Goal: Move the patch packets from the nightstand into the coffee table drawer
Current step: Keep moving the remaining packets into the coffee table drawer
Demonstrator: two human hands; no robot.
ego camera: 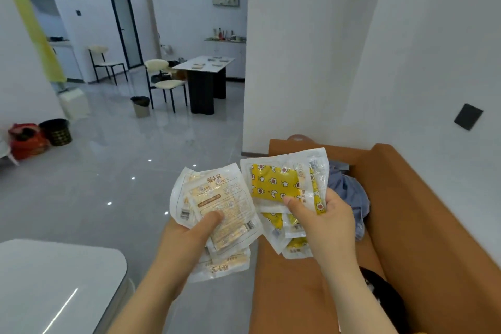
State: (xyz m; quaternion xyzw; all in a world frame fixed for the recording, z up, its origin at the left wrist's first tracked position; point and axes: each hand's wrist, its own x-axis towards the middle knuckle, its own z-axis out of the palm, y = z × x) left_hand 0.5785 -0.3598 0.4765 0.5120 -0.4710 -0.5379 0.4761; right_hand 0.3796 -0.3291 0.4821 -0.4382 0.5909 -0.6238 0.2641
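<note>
**Both hands loaded, no drawer in sight**

Two bare forearms rise from the near edge of the view. The left hand (pixel 189 236) grips a fanned stack of pale packets (pixel 217 198) printed "HAND WARMER". Its thumb is pressed across the top one and its fingers are hidden underneath. The right hand (pixel 325 219) holds a second bunch, the yellow packets (pixel 273 184) patterned with stars and eggs, with the thumb on the front and the fingers curled behind. The two bunches hang in the air just beside each other, above the near-left edge of an orange sofa (pixel 406 225). A blue garment (pixel 349 192) lies on the sofa seat.

The nightstand does not show, and every packet in view is in a hand, so this looks like the carrying leg of the task. A white tabletop (pixel 54 279) at the near left may be the coffee table, though no drawer shows on it. A dining table (pixel 206 62) stands far off across the grey floor.

The next move probably calls for turning left and down towards that tabletop and finding the drawer front. With neither hand free, the two bunches would have to be gathered into one hand before the drawer can be pulled. The wrappers look slick and loosely fanned, so a one-handed hold could let some slide out.
</note>
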